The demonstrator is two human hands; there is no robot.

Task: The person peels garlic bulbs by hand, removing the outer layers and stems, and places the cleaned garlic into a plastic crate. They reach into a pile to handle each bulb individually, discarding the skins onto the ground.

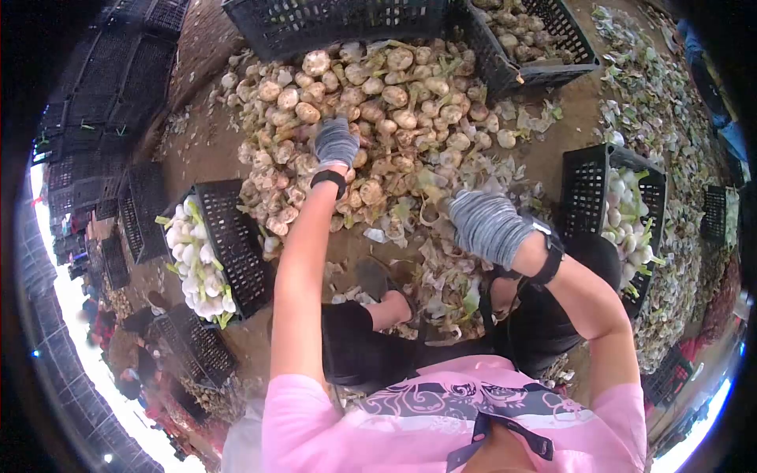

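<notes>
Left hand (335, 143): laid on the garlic pile (394, 94); whether it grips cannot be told.
Right hand (486, 227): kept beside the pile; fingers hidden, grip cannot be told.
Left crate (236, 236): filled with white bulbs (197, 268).
Right crate (587, 181): white bulbs too.
Top crate (552, 75): brown bulbs (520, 31) kept inside.

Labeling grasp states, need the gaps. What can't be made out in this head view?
Left hand: head view, fingers buried in the garlic pile; grip unreadable.
Right hand: head view, its back hides the palm; contents unclear.
Top crate: head view, cut by the upper edge.
Stacked crates: head view, dark and warped at the lens rim.
</notes>
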